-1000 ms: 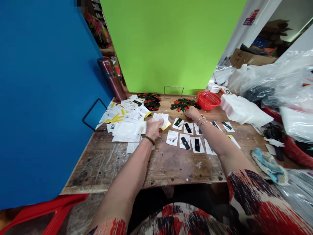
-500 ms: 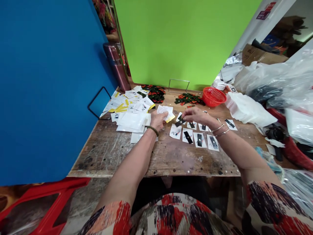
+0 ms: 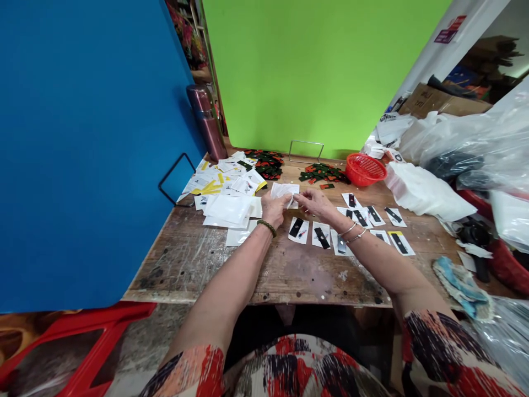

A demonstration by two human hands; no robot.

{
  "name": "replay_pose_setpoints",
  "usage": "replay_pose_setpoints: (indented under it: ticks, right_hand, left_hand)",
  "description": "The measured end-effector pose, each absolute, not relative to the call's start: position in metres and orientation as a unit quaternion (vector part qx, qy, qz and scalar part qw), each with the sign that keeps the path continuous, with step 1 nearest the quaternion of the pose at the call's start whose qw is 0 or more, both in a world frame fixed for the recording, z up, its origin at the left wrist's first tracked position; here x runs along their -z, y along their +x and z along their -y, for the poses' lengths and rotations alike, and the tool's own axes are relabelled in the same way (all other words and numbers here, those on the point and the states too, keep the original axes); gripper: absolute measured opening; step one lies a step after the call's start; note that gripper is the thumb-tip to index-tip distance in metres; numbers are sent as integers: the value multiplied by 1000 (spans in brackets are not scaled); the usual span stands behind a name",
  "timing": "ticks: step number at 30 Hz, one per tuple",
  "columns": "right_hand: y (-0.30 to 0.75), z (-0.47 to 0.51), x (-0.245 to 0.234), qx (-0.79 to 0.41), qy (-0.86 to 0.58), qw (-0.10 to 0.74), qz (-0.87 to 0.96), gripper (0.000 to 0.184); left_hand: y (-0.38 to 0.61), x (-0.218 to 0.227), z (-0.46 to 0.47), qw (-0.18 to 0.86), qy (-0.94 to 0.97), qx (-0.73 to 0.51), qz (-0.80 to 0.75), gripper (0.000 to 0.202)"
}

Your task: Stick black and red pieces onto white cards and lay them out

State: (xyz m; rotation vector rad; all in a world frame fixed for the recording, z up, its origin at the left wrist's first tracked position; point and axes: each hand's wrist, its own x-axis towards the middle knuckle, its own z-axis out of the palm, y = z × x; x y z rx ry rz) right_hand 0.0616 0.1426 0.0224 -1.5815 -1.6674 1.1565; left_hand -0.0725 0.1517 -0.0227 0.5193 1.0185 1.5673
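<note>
My left hand (image 3: 274, 209) is closed on a small stack of printed white cards (image 3: 284, 188), held above the table. The fingers of my right hand (image 3: 317, 204) pinch the right edge of those cards. Below the hands, a card with a black strip (image 3: 296, 226) lies nearest to me on the left of a row. Beside it is another black strip (image 3: 321, 237) on its card. Several more such cards, like the one with a yellow top (image 3: 399, 242), are spread to the right, some partly hidden by my right forearm.
Loose cards and yellow-edged slips (image 3: 210, 182) cover the left, with white sheets (image 3: 227, 209) in front. Behind are two heaps of dark green and orange strips (image 3: 266, 164), a red basket (image 3: 366, 170) and a flask (image 3: 208, 124). Plastic bags (image 3: 467, 143) crowd the right; a cloth (image 3: 463, 286) lies there.
The black strip in my right hand now lies on the leftmost card of the front row. My right hand has moved left to the cards in my left hand. The view has shifted slightly.
</note>
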Motion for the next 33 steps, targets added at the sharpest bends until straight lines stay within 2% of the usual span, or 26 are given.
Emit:
replay_pose_setpoints:
  ticks: [6, 10, 14, 21, 27, 31, 33]
  right_hand:
    - [59, -137, -25, -505, -584, 356, 527, 28]
    - [59, -135, -22, -486, -574, 401, 523, 27]
    - [61, -135, -13, -453, -567, 403, 557, 29]
    - [70, -126, -23, -470, -581, 392, 537, 14]
    - [83, -118, -25, -470, -587, 399, 524, 20]
    - [105, -99, -25, -462, -518, 402, 597, 14]
    - [117, -80, -22, -402, -464, 400, 681, 9]
  left_hand:
    - [-69, 23, -151, 528, 233, -689, -437, 40]
    - [-67, 20, -149, 521, 221, -706, -426, 43]
    - [-67, 18, -147, 558, 185, -702, -402, 43]
    - [-64, 16, -149, 606, 113, -701, -359, 35]
    - [-67, 14, -151, 618, 74, -699, -353, 29]
    - [-72, 13, -155, 614, 49, -703, -356, 29]
    - [-73, 13, -155, 617, 48, -699, -358, 29]
